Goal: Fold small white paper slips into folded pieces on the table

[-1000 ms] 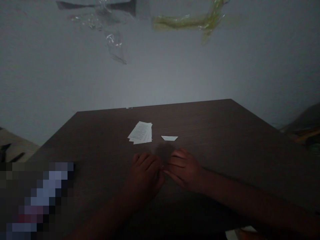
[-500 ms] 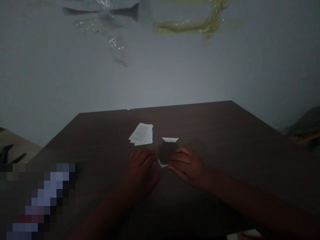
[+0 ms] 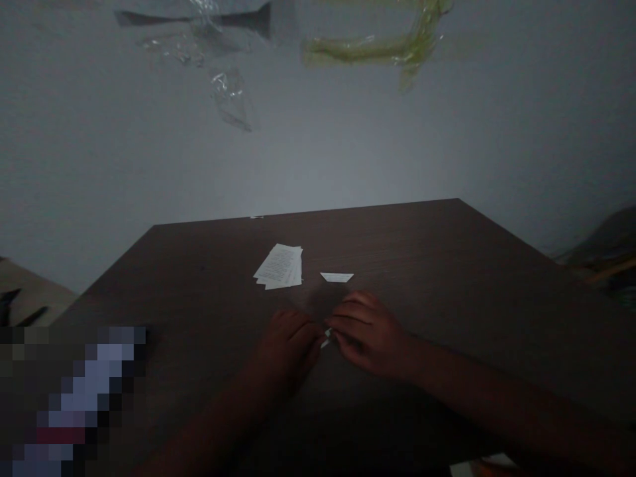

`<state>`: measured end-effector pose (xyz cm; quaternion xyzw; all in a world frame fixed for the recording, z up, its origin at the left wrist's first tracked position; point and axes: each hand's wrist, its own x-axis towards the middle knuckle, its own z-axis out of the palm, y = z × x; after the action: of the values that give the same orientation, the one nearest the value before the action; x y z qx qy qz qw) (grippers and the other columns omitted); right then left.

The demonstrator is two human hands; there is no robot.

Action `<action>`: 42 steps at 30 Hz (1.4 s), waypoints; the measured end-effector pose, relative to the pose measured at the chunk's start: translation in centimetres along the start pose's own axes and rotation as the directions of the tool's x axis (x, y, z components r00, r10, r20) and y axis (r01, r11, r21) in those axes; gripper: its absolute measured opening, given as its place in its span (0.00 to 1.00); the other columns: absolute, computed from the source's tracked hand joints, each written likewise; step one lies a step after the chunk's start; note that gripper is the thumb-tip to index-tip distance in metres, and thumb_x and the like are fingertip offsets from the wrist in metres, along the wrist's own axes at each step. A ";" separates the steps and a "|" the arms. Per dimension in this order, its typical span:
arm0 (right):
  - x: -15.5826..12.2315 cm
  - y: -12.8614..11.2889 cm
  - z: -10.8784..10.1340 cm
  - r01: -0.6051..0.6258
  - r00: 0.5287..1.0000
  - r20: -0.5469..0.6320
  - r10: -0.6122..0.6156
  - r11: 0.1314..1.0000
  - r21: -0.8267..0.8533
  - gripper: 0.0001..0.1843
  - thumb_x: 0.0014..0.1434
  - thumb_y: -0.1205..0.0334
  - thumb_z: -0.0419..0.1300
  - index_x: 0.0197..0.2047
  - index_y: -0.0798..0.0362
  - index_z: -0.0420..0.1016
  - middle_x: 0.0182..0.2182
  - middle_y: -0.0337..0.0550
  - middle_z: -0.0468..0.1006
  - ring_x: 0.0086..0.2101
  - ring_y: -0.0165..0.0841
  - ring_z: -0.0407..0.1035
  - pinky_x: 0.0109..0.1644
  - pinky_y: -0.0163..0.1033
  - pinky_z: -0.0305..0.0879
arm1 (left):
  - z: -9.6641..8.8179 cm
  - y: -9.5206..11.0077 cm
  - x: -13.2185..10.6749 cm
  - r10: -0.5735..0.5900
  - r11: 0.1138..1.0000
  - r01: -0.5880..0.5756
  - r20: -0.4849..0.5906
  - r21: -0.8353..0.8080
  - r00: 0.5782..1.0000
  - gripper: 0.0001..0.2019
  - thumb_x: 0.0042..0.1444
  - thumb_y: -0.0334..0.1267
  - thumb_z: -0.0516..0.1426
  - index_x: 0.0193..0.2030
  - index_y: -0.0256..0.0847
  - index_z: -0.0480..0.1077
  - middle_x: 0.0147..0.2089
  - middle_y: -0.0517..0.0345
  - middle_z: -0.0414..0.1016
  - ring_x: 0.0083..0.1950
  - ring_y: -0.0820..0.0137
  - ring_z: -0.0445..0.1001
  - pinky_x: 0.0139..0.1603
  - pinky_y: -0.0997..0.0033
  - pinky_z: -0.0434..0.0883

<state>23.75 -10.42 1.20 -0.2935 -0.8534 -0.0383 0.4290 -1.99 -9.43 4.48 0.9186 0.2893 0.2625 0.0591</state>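
Between my two hands is a small piece of white paper (image 3: 326,339), mostly covered by the fingers. My left hand (image 3: 294,344) is closed, pinching the paper at its left side. From the other side my right hand (image 3: 368,331) grips it too, fingers bent together and thumb below. Just beyond the hands lies a folded paper strip (image 3: 337,277) with slanted ends and printed lines. A fanned stack of printed paper sheets (image 3: 279,266) rests farther left. Dim light hides the folds of the held piece.
The dark wooden table (image 3: 397,252) meets a pale wall (image 3: 318,152) with tape (image 3: 368,50) stuck on it. A white scrap (image 3: 257,216) sits at the table's far edge. The lower left corner is blurred into blocks.
My left hand has moved right and slightly down, closer to my right hand. Less of the held paper shows, and it now slants between the fingertips.
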 end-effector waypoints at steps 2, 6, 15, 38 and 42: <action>0.1 -0.3 0.3 -0.005 1.000 -0.002 0.005 0.999 0.041 0.11 0.72 0.72 0.62 0.51 0.48 0.81 0.42 0.44 0.88 0.43 0.41 0.79 0.50 0.49 0.77 | 0.3 0.5 0.0 -0.010 1.000 0.010 0.024 -0.010 1.000 0.16 0.75 0.21 0.58 0.48 0.47 0.83 0.45 0.52 0.88 0.46 0.56 0.86 0.49 0.56 0.83; 0.1 -0.5 0.8 -0.051 0.999 0.017 0.050 0.996 0.077 0.09 0.68 0.72 0.62 0.44 0.47 0.76 0.36 0.41 0.84 0.38 0.40 0.75 0.46 0.47 0.72 | 0.6 1.1 -0.2 0.045 0.999 -0.044 0.036 -0.019 0.998 0.19 0.76 0.20 0.55 0.48 0.46 0.83 0.45 0.53 0.88 0.45 0.57 0.85 0.50 0.58 0.84; -0.9 4.0 0.0 -0.292 0.956 0.020 0.291 0.955 0.044 0.11 0.63 0.74 0.63 0.41 0.46 0.75 0.35 0.38 0.81 0.38 0.38 0.76 0.45 0.42 0.70 | 1.0 -2.4 -0.5 -0.293 0.943 0.291 0.012 -0.162 0.956 0.09 0.77 0.32 0.59 0.49 0.46 0.81 0.44 0.55 0.87 0.42 0.61 0.86 0.44 0.64 0.84; -1.1 2.7 0.8 -0.248 0.918 0.321 0.233 0.969 0.006 0.07 0.72 0.72 0.66 0.45 0.49 0.81 0.38 0.40 0.86 0.42 0.40 0.76 0.50 0.46 0.68 | 1.8 -2.2 0.0 -0.224 0.972 0.230 0.098 -0.046 0.970 0.09 0.70 0.26 0.58 0.42 0.45 0.72 0.51 0.50 0.83 0.52 0.56 0.83 0.54 0.56 0.83; -1.0 2.4 0.8 -0.234 0.912 0.345 0.219 0.972 0.000 0.08 0.73 0.71 0.66 0.43 0.48 0.82 0.35 0.39 0.85 0.40 0.39 0.75 0.48 0.46 0.66 | 2.7 -1.5 -0.2 -0.199 0.980 0.199 0.024 -0.029 0.980 0.13 0.66 0.29 0.68 0.53 0.46 0.76 0.60 0.44 0.86 0.60 0.48 0.86 0.63 0.46 0.86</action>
<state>24.94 -8.66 -0.56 -0.3837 -0.8759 0.0808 0.2812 -1.50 -8.15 1.74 0.8868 0.3749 0.2500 0.1024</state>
